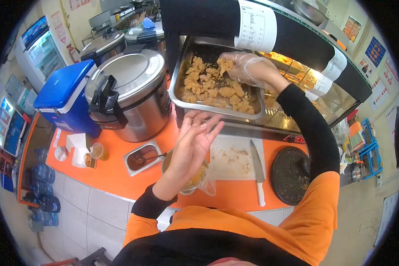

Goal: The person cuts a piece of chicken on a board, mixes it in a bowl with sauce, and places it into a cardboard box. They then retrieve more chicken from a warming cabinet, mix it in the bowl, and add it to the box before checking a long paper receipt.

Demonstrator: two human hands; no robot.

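Observation:
A metal tray [178, 99] of fried chicken pieces [201, 84] sits in the opening of the warming cabinet, slightly tilted in view. My right hand [249, 68], in a clear plastic glove, reaches over the tray's right part with its fingers closed on a piece of fried chicken [225, 65]. Bare and with fingers spread, my left hand [197, 139] is just below the tray's front rim, its fingertips right at the edge. Under it, a bowl with a plastic bag [206, 184] is partly hidden by my left wrist.
On the orange counter [119, 181] lie a white cutting board [226, 162] with crumbs, a knife [257, 170] and a dark round board [290, 175]. A sauce container [142, 157] stands left, before a large steel cooker [131, 93] and a blue cooler [66, 95]. Paper slips [257, 26] hang from the cabinet.

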